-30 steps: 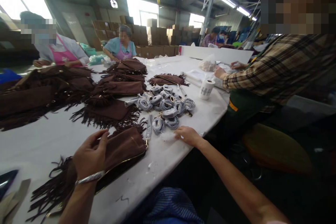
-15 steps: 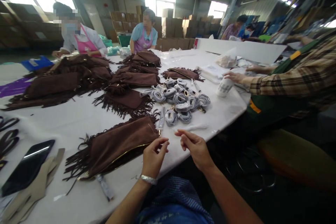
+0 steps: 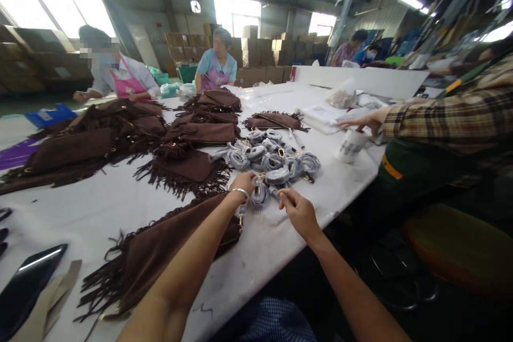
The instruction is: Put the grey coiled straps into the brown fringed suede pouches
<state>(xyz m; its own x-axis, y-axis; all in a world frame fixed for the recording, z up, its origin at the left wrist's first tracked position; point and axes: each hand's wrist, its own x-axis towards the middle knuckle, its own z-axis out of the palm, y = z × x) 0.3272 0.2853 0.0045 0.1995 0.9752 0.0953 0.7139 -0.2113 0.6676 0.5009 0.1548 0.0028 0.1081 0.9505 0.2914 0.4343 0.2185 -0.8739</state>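
- Reaching across the fringed bag [image 3: 160, 240], lower centre, the left forearm [image 3: 188, 267] could drag it askew.
- Wrapped straps [image 3: 277, 175] lie heaped mid-frame; snagged clips could pull neighbours along.
- Left hand [image 3: 244, 184] and right hand [image 3: 300, 215], fingers nearly closed, are at the heap's near edge; cannot tell whether either grips anything.
- Right of centre, a co-worker's hand [image 3: 371, 121] crowds the white roll [image 3: 351, 146]; a knock could topple it.
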